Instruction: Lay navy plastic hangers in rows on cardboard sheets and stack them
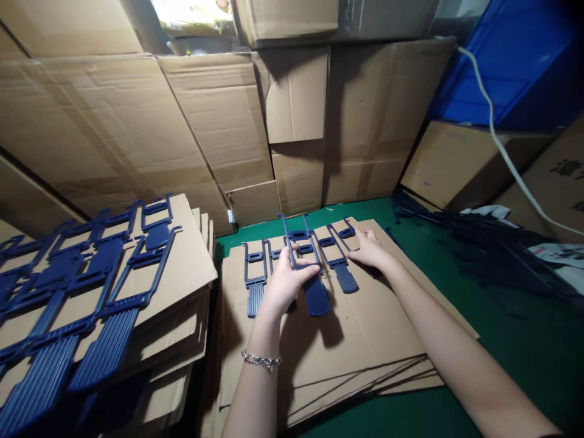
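My left hand (287,277) grips a dark blue plastic part (314,292) with a ribbed paddle end, lifted just above a flat cardboard sheet (365,340). My right hand (369,248) rests on the sheet, fingers touching another blue part (340,267) lying there. One more blue part (254,280) lies on the sheet to the left of my left hand. A metal bracelet (261,360) is on my left wrist.
A taller stack of cardboard (182,286) at the left carries several rows of the same blue parts (104,292). Cardboard boxes (292,121) wall the back. A green surface (502,340) holds dark scrap pieces (483,249) at the right. A blue crate (511,61) and white cable (497,140) stand upper right.
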A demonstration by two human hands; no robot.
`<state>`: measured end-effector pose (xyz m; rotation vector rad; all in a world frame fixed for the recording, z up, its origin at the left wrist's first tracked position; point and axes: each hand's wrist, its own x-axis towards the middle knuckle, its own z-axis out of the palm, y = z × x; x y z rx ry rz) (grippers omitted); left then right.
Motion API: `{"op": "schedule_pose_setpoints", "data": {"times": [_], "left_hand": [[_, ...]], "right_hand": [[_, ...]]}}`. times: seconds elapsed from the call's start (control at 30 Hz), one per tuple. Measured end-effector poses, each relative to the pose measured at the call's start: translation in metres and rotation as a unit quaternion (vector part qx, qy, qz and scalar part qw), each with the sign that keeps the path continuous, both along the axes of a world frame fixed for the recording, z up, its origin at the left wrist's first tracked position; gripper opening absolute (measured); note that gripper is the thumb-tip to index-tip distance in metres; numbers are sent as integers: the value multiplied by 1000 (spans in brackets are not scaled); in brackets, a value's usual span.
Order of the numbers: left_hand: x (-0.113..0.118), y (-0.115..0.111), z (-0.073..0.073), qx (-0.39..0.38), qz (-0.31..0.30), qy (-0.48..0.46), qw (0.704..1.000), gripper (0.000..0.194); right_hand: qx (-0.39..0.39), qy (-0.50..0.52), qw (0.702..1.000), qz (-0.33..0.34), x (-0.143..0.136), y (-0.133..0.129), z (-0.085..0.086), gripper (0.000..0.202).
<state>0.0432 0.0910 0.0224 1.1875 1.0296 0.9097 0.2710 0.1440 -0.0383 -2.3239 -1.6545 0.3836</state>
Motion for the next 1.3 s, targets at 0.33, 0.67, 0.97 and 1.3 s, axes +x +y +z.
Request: {"op": "schedule_pose_setpoints", "data": {"times": [0.33,0.67,0.97,1.3], "left_hand": [[9,-6,1,18,-20,-25,999,71],[73,-41,-19,203,-84,59,974,40],[99,-97,-56,269,-305,479,778,87],[100,-95,-62,239,-339,495,764,90]], "right_hand": [[-19,-38,998,41,-4,-12,21,50],[161,142,961,176,-42,-67,87,84],[63,-34,994,-77,41,-18,53,75],[49,-62,994,-77,42,34,-10,61]]}}
